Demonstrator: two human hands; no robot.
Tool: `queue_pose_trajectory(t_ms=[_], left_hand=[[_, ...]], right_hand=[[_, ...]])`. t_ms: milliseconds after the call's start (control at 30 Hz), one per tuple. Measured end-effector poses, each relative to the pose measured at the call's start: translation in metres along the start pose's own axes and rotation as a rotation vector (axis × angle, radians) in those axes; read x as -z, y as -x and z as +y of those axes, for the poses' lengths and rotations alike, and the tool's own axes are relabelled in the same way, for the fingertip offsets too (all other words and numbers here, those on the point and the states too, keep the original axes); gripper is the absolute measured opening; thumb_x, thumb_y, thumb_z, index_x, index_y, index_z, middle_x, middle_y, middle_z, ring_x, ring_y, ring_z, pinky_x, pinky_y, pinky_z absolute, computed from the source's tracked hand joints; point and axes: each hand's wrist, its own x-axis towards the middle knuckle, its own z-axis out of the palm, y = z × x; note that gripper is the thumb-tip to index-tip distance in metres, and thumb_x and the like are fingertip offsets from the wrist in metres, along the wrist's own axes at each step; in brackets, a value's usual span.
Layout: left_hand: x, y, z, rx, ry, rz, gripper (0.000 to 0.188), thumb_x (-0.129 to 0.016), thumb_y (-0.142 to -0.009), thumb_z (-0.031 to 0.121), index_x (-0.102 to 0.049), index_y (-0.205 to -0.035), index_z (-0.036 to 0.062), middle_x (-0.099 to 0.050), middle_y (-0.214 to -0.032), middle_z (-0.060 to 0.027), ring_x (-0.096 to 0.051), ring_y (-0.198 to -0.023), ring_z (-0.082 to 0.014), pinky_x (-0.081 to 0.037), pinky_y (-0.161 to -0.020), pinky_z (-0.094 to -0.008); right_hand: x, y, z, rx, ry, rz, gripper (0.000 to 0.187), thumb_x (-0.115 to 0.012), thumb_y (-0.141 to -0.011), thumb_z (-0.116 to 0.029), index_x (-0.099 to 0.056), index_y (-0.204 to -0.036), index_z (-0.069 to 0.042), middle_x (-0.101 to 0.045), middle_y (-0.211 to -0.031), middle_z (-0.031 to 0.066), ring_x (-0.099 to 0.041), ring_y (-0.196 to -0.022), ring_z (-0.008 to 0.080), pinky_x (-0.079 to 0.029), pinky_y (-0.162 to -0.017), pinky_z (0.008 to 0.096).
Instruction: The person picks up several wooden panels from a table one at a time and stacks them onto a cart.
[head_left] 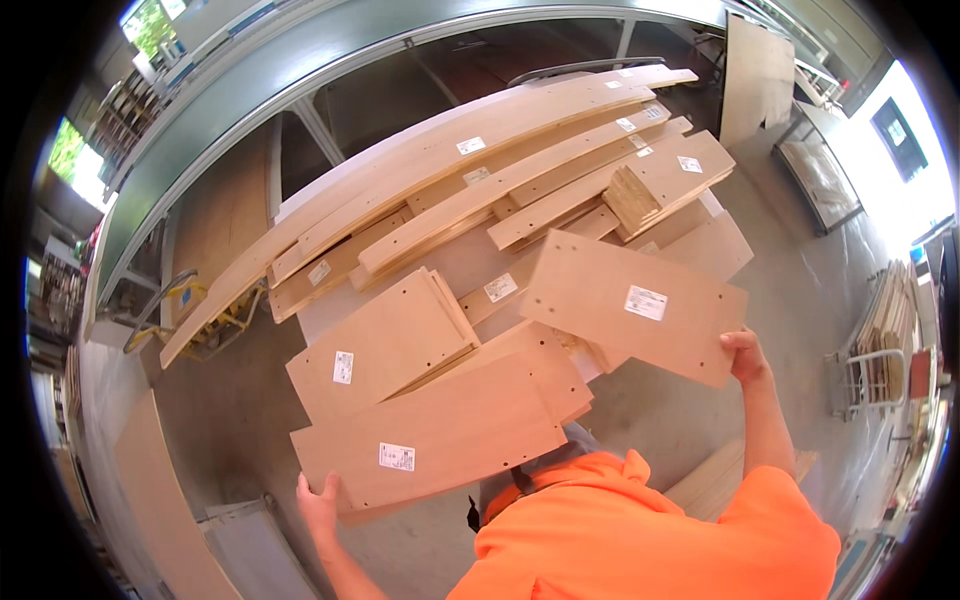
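My right hand (745, 355) grips the right edge of a light wooden board (590, 290), which is raised and tilted above the stack. This board carries a white label and has dark drilled holes near both ends. At the lower left, my left hand (318, 505) has its thumb and fingers at the corner of another labelled wooden board (480, 425). That one lies nearest my body, overlapping a drilled panel (555, 370). Just beyond it rests a shorter labelled board (385, 345) with its own holes. The fingers beneath each board are partly hidden.
Long wooden planks (520, 180) and a block of short stacked pieces (630, 200) fill the pile ahead. A large metal-framed table (340, 85) stands behind. A yellow-framed cart (215, 325) is left; a white trolley (870, 380) with panels is right.
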Motion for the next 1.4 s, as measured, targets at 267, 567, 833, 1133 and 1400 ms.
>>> queue_pose_trajectory(t_ms=[267,567,833,1133,1400], left_hand=[[0.009,-0.003,-0.006,0.099,0.094,-0.010,0.038,-0.068,-0.077,0.022,-0.058,-0.104,-0.0031,-0.063,-0.096,-0.0108,-0.056,-0.087,-0.0197,-0.043,-0.079,-0.0322],[0.009,-0.006,0.008,0.188,0.136,-0.020,0.035,-0.067,-0.080,0.021,-0.059,-0.105,-0.0030,-0.063,-0.097,-0.0084,-0.056,-0.087,-0.0157,-0.044,-0.078,-0.0297],[0.008,-0.008,0.013,0.168,0.122,-0.074,0.037,-0.069,-0.078,0.023,-0.060,-0.100,-0.0056,-0.064,-0.092,-0.0084,-0.058,-0.081,-0.0145,-0.045,-0.074,-0.0285],[0.011,-0.004,0.029,0.156,0.018,-0.094,0.033,-0.067,-0.073,0.023,-0.063,-0.091,-0.0040,-0.064,-0.076,-0.0066,-0.056,-0.067,-0.0123,-0.045,-0.061,-0.0300],[-0.029,0.008,0.041,0.166,0.196,-0.192,0.042,-0.073,-0.069,0.028,-0.062,-0.090,-0.0063,-0.066,-0.084,-0.0132,-0.062,-0.077,-0.0185,-0.048,-0.069,-0.0316]], right_hand=[[0.079,-0.006,-0.010,-0.075,0.062,0.073,0.061,-0.064,-0.063,-0.015,-0.047,-0.119,0.003,-0.059,-0.107,0.0119,-0.059,-0.094,0.0240,-0.048,-0.083,0.0361],[0.170,-0.091,-0.051,-0.275,0.508,0.217,0.056,-0.064,-0.066,-0.014,-0.050,-0.117,0.002,-0.060,-0.106,0.0119,-0.058,-0.093,0.0214,-0.046,-0.084,0.0331],[0.162,-0.125,0.011,0.514,1.413,0.752,0.052,-0.064,-0.066,-0.015,-0.053,-0.113,0.006,-0.058,-0.108,0.0205,-0.057,-0.099,0.0286,-0.044,-0.088,0.0369],[-0.151,-0.050,0.102,-0.080,0.646,-0.320,0.075,-0.062,-0.079,-0.037,-0.030,-0.132,0.006,-0.037,-0.133,0.0235,-0.038,-0.122,0.0308,-0.032,-0.101,0.0364],[-0.213,-0.049,0.123,0.067,0.841,-0.050,0.074,-0.066,-0.074,-0.019,-0.028,-0.132,0.006,-0.044,-0.127,0.0243,-0.042,-0.120,0.0324,-0.031,-0.101,0.0353]])
